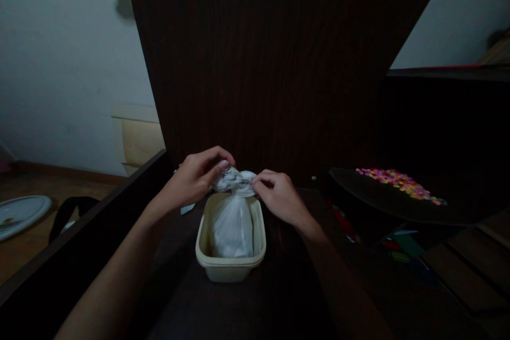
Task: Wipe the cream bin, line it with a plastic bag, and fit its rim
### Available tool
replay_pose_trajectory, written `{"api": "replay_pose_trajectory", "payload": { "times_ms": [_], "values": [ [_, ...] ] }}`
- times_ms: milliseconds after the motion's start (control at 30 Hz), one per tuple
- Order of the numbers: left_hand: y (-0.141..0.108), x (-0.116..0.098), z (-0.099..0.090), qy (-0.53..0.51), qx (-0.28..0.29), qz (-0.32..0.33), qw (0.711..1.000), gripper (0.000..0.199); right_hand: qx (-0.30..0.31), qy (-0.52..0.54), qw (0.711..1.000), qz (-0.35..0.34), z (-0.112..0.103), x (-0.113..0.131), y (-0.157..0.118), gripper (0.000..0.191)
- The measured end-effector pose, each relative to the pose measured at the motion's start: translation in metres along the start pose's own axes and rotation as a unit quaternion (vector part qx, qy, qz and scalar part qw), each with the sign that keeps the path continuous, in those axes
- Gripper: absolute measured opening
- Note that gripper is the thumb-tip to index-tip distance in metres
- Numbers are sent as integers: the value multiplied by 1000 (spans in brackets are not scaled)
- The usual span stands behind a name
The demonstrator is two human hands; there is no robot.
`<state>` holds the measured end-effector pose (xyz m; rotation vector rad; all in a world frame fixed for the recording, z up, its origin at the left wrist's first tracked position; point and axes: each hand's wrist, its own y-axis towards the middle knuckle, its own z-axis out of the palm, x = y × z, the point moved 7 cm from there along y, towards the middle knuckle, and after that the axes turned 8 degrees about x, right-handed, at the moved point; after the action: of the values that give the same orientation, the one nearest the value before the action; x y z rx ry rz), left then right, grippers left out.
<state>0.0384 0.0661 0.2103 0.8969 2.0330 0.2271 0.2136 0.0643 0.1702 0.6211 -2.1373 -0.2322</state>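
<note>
A whitish, see-through plastic bag [235,223] stands inside a cream rectangular tub [230,271]. Its neck is bunched together above the far rim, and something pale inside cannot be made out. My left hand [201,172] pinches the bag's crumpled top from the left, thumb against fingers. From the right, my right hand [279,194] grips another part of the same bunched plastic between thumb and fingertips. The tub rests on a dark wooden surface [171,281]. A small light-blue scrap [187,209] lies left of the tub, by my left wrist.
Behind my hands rises a dark wooden panel [271,74]. A raised dark edge [99,218] runs along the left. To the right, a dark curved shelf [342,186] carries a pile of small colourful pieces [402,185]. A white oval plate [27,212] is at the far left.
</note>
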Motion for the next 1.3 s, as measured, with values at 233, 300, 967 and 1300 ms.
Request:
{"api": "replay_pose_trajectory", "payload": {
  "times_ms": [233, 300, 967, 1300],
  "values": [
    [0, -18, 17, 91, 75, 49, 992, 33, 15, 41, 999, -21, 5, 3, -1, 21],
    [-1, -19, 21, 116, 90, 61, 987, 34, 16, 38, 998, -36, 5, 5, -2, 24],
    [-6, -19, 2, 76, 43, 16, 996, 23, 41, 81, 996, 3, 9, -3, -2, 22],
    [-5, -13, 20, 192, 126, 28, 973, 16, 52, 98, 993, -33, 9, 12, -6, 24]
  ]
}}
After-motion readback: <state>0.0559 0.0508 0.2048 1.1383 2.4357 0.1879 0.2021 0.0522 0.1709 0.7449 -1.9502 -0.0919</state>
